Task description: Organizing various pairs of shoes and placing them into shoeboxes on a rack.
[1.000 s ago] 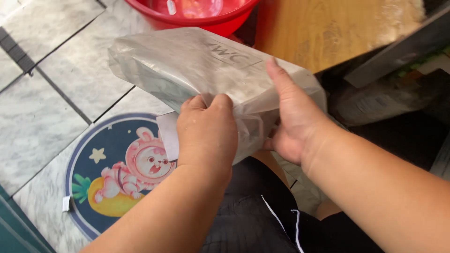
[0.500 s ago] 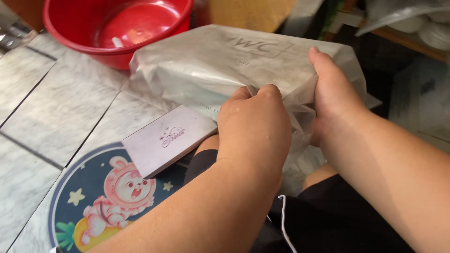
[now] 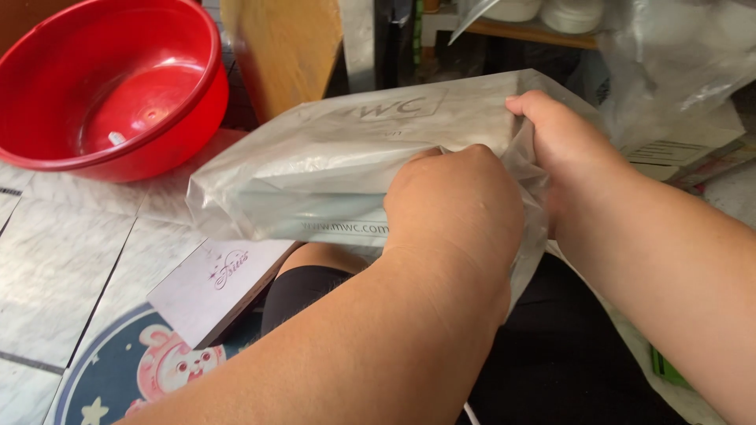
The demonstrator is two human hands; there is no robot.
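Note:
A grey box wrapped in a clear plastic bag (image 3: 331, 165) is held above my lap. My left hand (image 3: 453, 201) grips the near side of the bag, its fingers curled into the plastic. Around the bag's right end closes my right hand (image 3: 551, 145), thumb on top. A pale flat box (image 3: 216, 283) lies on the floor just below the bag, next to my knee.
A red plastic basin (image 3: 110, 86) stands on the tiled floor at the far left. A round blue mat with a pink cartoon figure (image 3: 134, 370) lies at the lower left. A wooden board (image 3: 283, 47) leans behind the bag. More clear plastic bags (image 3: 677, 63) sit at the right.
The view has shifted so the red basin now sits at the far left. Both hands keep hold of the bagged box, which has turned more level, and the pale flat box shows more fully below.

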